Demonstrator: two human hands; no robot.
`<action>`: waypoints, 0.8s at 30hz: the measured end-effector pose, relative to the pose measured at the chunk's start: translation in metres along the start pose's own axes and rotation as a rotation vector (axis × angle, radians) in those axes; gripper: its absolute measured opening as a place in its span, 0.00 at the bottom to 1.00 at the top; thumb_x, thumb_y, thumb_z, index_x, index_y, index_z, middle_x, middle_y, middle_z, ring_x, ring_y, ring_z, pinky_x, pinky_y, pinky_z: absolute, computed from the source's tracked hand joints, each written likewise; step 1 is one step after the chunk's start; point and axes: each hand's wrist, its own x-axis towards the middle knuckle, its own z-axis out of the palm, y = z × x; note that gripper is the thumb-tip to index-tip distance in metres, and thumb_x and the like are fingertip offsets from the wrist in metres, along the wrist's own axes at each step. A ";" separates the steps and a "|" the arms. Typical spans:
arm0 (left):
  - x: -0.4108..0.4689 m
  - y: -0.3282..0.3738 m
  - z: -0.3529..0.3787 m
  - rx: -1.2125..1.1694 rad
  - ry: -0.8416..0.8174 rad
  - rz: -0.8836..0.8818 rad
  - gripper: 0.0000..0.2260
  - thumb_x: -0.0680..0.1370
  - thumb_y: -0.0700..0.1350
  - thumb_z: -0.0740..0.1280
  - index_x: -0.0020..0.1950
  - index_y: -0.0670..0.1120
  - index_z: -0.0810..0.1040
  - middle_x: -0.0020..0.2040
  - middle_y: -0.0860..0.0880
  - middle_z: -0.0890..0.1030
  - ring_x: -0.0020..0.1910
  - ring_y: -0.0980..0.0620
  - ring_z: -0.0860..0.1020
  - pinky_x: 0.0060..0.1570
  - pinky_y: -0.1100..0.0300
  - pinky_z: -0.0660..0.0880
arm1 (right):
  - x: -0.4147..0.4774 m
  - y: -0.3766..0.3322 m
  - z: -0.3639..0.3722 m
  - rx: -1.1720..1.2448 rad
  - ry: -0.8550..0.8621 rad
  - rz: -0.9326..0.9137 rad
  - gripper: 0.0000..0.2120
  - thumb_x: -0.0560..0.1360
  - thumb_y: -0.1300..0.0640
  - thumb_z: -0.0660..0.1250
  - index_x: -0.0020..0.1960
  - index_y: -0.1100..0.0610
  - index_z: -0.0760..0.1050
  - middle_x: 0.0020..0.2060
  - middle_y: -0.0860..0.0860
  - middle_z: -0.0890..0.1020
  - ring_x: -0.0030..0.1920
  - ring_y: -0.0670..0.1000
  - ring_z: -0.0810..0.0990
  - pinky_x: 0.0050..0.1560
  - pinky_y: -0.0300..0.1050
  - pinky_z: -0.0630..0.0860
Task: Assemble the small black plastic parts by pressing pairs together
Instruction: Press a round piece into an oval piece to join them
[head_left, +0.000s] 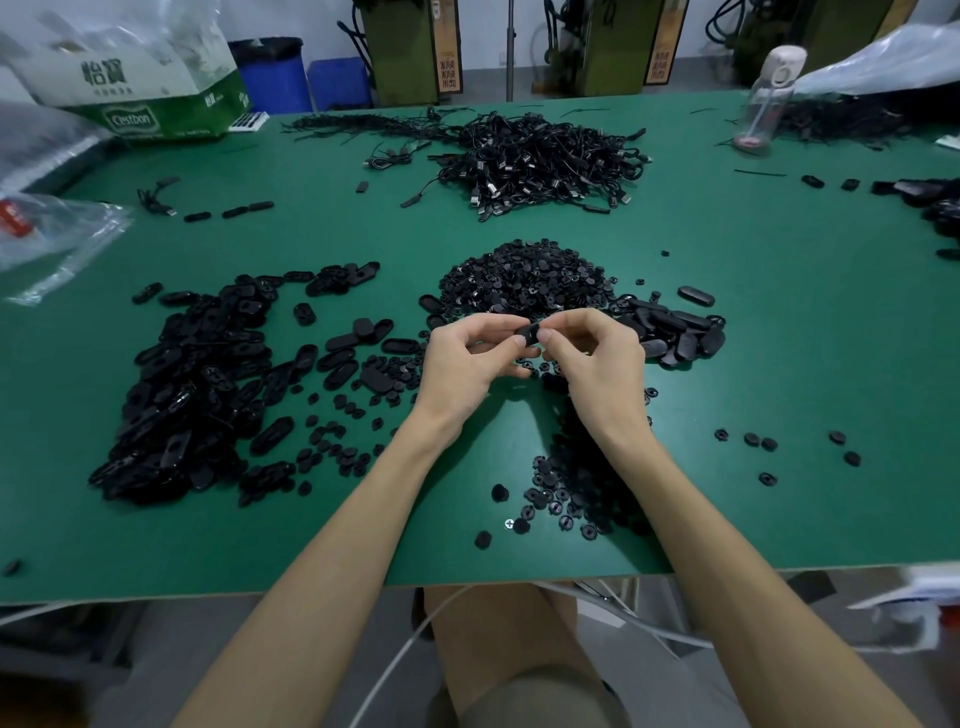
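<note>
- Black part (529, 332) sits above the green table (779, 364), pinched between both hands.
- Left hand (462, 358) and right hand (597, 353) fingertips are clamped on it.
- Part piles (192, 384) lie around.

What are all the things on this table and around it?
table: one, green, fills the view.
oval parts: heap, black, left side.
round parts: heap, black, centre.
cables: tangled heap, black, far centre.
bottle: one, clear, far right.
box: one, green and white, far left.
bags: several, clear, left and right edges.
bins: two, blue, behind the table.
small part: one, black, pinched at centre.
left hand: one, bare, pinches small part.
right hand: one, bare, pinches small part.
</note>
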 end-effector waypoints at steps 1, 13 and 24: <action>0.000 0.000 0.000 0.002 -0.005 0.004 0.09 0.78 0.32 0.72 0.58 0.35 0.83 0.48 0.41 0.87 0.47 0.45 0.87 0.44 0.57 0.84 | 0.000 0.000 0.000 -0.005 0.001 -0.001 0.02 0.78 0.61 0.73 0.49 0.55 0.83 0.39 0.45 0.85 0.40 0.43 0.84 0.47 0.39 0.80; 0.000 0.000 0.000 -0.043 -0.028 0.025 0.09 0.78 0.31 0.72 0.57 0.35 0.83 0.49 0.41 0.87 0.48 0.43 0.87 0.50 0.57 0.83 | 0.000 0.002 0.001 -0.067 0.036 -0.029 0.02 0.78 0.59 0.72 0.49 0.54 0.84 0.39 0.44 0.84 0.40 0.40 0.81 0.43 0.29 0.74; 0.001 0.000 -0.001 -0.040 -0.076 0.020 0.09 0.77 0.34 0.73 0.57 0.38 0.83 0.49 0.43 0.88 0.48 0.45 0.87 0.50 0.58 0.82 | 0.000 0.001 0.003 -0.070 0.055 -0.041 0.02 0.79 0.59 0.71 0.49 0.53 0.82 0.41 0.44 0.84 0.42 0.40 0.81 0.42 0.28 0.73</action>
